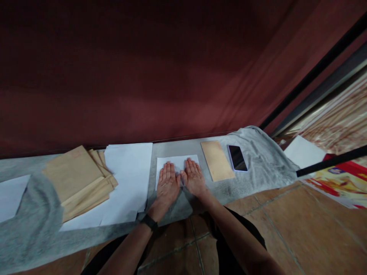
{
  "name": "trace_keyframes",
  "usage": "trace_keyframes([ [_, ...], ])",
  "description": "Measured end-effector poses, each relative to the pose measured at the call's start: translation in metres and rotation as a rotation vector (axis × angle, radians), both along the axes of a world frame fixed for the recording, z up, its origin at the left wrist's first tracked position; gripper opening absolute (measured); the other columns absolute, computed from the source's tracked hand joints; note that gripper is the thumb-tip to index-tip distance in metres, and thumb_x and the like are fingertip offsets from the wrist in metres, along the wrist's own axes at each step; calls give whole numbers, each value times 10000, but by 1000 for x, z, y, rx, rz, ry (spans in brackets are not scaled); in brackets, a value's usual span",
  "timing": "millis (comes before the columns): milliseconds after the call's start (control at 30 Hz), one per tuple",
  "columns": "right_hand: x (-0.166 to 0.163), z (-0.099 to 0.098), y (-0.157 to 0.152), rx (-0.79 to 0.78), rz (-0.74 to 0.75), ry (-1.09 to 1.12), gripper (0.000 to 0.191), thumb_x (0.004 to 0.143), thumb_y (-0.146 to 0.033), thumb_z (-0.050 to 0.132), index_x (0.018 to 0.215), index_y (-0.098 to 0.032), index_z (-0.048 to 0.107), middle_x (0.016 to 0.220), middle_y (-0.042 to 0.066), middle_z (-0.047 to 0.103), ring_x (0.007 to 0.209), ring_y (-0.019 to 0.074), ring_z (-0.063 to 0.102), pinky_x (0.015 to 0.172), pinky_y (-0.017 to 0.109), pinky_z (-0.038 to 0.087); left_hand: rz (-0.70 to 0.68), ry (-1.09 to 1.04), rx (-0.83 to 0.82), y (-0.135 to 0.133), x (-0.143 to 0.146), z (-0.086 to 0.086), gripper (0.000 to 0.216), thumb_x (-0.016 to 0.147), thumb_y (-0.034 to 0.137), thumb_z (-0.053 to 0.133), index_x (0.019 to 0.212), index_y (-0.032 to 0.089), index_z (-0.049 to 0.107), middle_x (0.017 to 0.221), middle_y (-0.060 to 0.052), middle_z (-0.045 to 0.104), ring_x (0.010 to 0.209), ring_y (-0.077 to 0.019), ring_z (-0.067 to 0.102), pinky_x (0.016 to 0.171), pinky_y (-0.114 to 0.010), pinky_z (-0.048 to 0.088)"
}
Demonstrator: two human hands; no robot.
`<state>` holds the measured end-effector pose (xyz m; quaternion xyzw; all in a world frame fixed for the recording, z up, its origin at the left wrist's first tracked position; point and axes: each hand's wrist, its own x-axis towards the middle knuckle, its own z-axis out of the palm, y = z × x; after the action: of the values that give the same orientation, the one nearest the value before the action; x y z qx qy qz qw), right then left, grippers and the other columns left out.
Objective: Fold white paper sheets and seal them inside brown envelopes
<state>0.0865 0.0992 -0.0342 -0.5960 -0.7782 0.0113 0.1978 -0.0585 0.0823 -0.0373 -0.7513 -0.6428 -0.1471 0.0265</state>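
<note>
Item 1: white sheet [178, 162], one, lying flat on the grey cloth-covered surface [265, 164]; landmark for all entries below. Its lower part is hidden, so I cannot tell whether it is folded.
Item 2: left hand [168, 181], palm down on the left half of the sheet, fingers straight and side by side, gripping nothing; black wristband [149, 222] on the wrist.
Item 3: right hand [193, 177], laid likewise on the right half of the sheet. The thumbs nearly meet; whether they touch, I cannot tell.
Item 4: kraft envelope [217, 161], single, slightly slanted, just right of the sheet.
Item 5: smartphone [237, 157], dark screen upward, pale edge, right of the sheet, past the envelope.
Item 6: stack of white paper [133, 175], near the sheet on its left.
Item 7: pile of brown envelopes [76, 172], fanned, farther left of the sheet, partly over the stack.
Item 8: dark red panel [160, 99], upright, beyond the sheet.
</note>
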Motion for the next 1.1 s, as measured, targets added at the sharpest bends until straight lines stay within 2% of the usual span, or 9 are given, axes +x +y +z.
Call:
trace_keyframes([
  [200,13,-7,4,28,-65,-55,622,1067,-442,328,1552,-53,343,1597,195,351,1487,291,345,1211,472,270,39,-22,44,0,-12,-2,626,1003,344,317,1522,-6,343,1604,-227,331,1517,-299,280,1235,-483,268],
  [367,24,-11,2,22,-81,-79,650,1061,-458,337,1556,-36,325,1606,209,324,1485,310,346,1208,491,267,33,-26,36,-2,-24,-3,639,1001,360,316,1497,-37,380,1592,-246,341,1515,-322,278,1229,-505,278],
  [633,32,-6,-2,-17,-107,-48,660,1053,-448,359,1546,-10,336,1605,220,324,1489,323,336,1212,481,276,58,-58,56,-5,-30,0,645,997,365,317,1497,-38,375,1559,-270,391,1500,-338,311,1213,-545,293],
  [733,27,5,-1,-42,-98,3,611,1063,-393,319,1545,-19,343,1608,202,330,1502,308,314,1223,488,261,13,-59,54,0,-26,7,625,1002,347,313,1520,0,355,1568,-239,399,1501,-319,315,1223,-537,282],
  [867,10,20,3,-79,56,81,583,1074,-397,265,1549,-73,360,1629,136,316,1519,251,286,1242,443,250,-121,-50,28,9,-10,11,584,1000,265,313,1543,51,335,1589,-188,391,1513,-272,296,1233,-491,291],
  [967,-5,22,8,-110,128,115,570,1084,-397,223,1526,-90,412,1605,121,375,1503,218,323,1245,412,248,-197,-2,-12,17,3,8,581,968,179,336,1534,49,356,1596,-195,376,1523,-281,265,1237,-500,274],
  [1100,-14,16,17,-107,114,110,545,1089,-381,226,1516,-112,433,1557,117,459,1475,204,375,1239,418,252,-204,43,-17,26,7,5,609,942,148,370,1547,79,345,1605,-181,363,1538,-274,221,1246,-518,239],
])
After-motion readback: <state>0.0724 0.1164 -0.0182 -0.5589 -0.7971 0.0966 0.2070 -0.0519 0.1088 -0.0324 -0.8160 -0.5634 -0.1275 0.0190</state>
